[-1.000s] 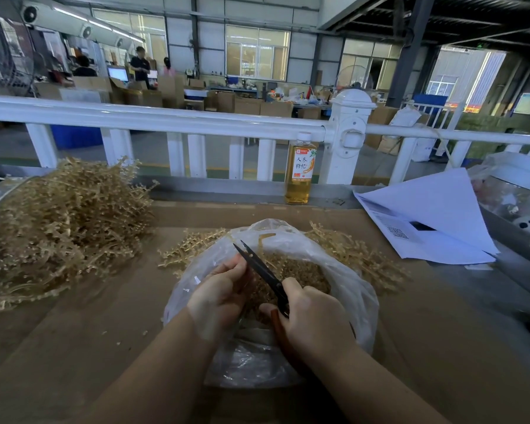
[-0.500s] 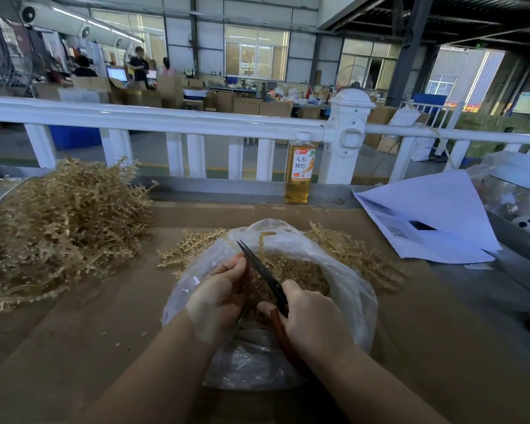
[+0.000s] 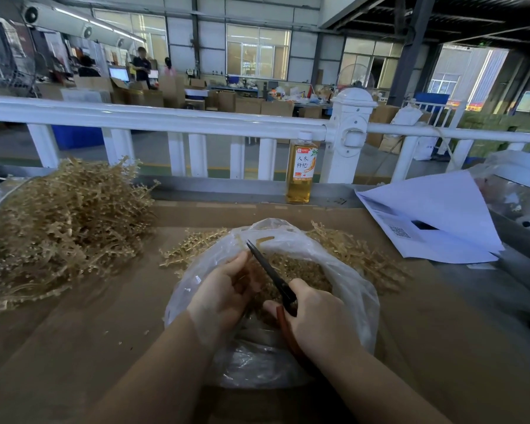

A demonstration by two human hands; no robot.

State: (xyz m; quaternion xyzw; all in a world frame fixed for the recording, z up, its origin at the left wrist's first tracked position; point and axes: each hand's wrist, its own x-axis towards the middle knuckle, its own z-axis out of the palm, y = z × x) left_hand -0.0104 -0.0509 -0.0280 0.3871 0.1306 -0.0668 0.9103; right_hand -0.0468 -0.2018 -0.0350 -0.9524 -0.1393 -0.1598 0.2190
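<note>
The right hand (image 3: 322,322) is curling tightly round the reddish-brown handles of the scissors (image 3: 270,273), whose slim dark blades are pointing up and away, nearly together. The left hand (image 3: 224,292) is pinching a thin tan sprig (image 3: 247,278) beside the blades. Both are working inside a crinkly clear plastic bag (image 3: 355,289) of cut bits, lying toward the near edge of the cardboard-brown surface (image 3: 104,316). A bristly, branching straw-coloured heap (image 3: 62,221) is sprawling at the left edge. A smooth amber bottle (image 3: 300,172) is standing at the far edge.
</note>
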